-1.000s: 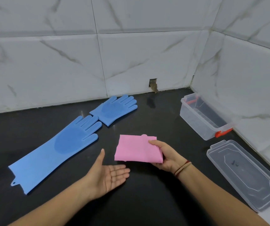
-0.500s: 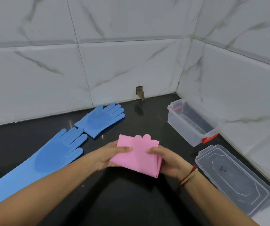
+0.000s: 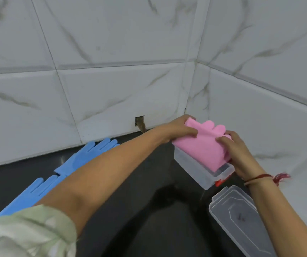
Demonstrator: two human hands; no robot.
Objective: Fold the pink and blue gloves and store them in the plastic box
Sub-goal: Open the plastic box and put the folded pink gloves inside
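Note:
The folded pink gloves (image 3: 202, 145) rest tilted on the open top of the clear plastic box (image 3: 195, 167) at the right, by the wall corner. My left hand (image 3: 178, 129) grips their far left edge. Their near right edge is held by my right hand (image 3: 236, 151). The pink fingertips point toward the wall. The gloves' lower end dips into the box. Two blue gloves lie flat on the black counter at the left: one (image 3: 86, 156) near the wall, the other (image 3: 28, 195) closer to me, both partly hidden by my left arm.
The box's clear lid (image 3: 240, 219) lies on the counter just in front of the box, at the right. Red latches (image 3: 219, 182) show at the box's near end. White tiled walls meet in a corner behind the box. A small hole (image 3: 139, 123) is in the wall.
Both hands have carried the folded pink gloves from the counter's middle to the right and onto the box's opening. The view has swung right.

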